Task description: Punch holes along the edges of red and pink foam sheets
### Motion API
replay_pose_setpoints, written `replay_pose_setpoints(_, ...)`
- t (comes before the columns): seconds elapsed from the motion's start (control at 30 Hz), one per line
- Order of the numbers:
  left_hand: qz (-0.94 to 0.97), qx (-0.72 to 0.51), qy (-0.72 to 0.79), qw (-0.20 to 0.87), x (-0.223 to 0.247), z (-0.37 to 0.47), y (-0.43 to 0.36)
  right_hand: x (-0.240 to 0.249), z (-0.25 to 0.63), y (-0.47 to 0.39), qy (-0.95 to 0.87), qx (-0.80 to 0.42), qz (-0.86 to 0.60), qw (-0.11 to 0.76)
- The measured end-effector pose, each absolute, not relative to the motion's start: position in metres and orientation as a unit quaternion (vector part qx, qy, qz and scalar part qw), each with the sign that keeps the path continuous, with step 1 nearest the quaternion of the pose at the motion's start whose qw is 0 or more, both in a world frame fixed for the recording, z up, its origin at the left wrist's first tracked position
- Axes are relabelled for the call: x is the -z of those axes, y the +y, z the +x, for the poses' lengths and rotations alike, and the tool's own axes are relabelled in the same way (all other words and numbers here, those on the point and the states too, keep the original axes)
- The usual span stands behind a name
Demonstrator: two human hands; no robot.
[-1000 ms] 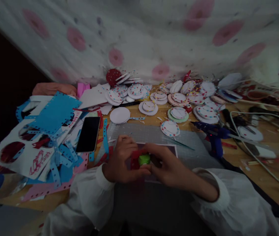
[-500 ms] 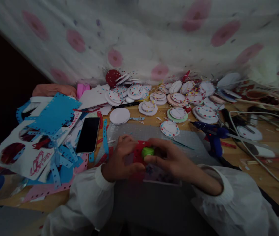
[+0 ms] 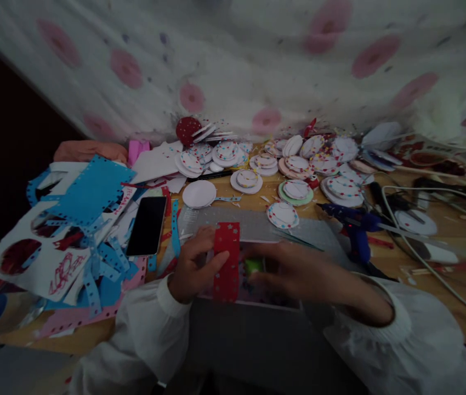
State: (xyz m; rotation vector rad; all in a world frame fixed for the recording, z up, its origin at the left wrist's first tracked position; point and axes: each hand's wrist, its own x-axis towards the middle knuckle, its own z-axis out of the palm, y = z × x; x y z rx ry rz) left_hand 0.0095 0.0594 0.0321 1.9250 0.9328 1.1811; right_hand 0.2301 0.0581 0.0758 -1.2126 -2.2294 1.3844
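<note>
My left hand (image 3: 195,266) pinches a red strip with silver stars (image 3: 227,263), thumb in front and fingers behind; the strip stands roughly upright. To its right is my right hand (image 3: 286,269), smeared by motion, with its thumb and fingers closed around a small bright green object (image 3: 253,267). Its kind is hard to make out. Under both hands lies a flat, pale-edged sheet or tray (image 3: 257,304) with a dark pattern, mostly covered. Just beyond is a round white paper piece trimmed with red and blue dots (image 3: 283,215).
A blue glue gun (image 3: 358,230) with a small red light stands on the right, near a white cable (image 3: 418,263). At left lie a phone (image 3: 146,226), blue dotted sheets (image 3: 93,189) and paper scraps. Several layered white discs (image 3: 247,181) crowd the back before a flowered curtain (image 3: 233,66).
The red strip now stands up in my left hand, more fully visible. My right hand has shifted right and slightly down with the green object, apart from the strip.
</note>
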Motion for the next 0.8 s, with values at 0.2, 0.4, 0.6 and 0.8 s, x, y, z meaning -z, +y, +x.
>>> replay_pose_setpoints(0.2,0.737,-0.462,0.380,0.314,-0.0322,0.0112,0.0582,-0.0764,0.2297,0.0596,-0.672,-0.600,-0.387,0.198)
replay_pose_setpoints(0.4,0.757,-0.467,0.354,0.289,-0.0304,0.0109,0.0592,-0.0780,0.2288,0.0575,-0.644,-0.643,-0.364,0.196)
replay_pose_setpoints(0.6,0.753,-0.460,0.373,0.286,-0.0296,0.0096,0.0591,-0.0805,0.2309,0.0570,-0.682,-0.606,-0.364,0.188)
replay_pose_setpoints(0.8,0.749,-0.468,0.379,0.277,-0.0331,0.0102,0.0585,-0.0854,0.2298,0.0577,-0.630,-0.659,-0.374,0.172)
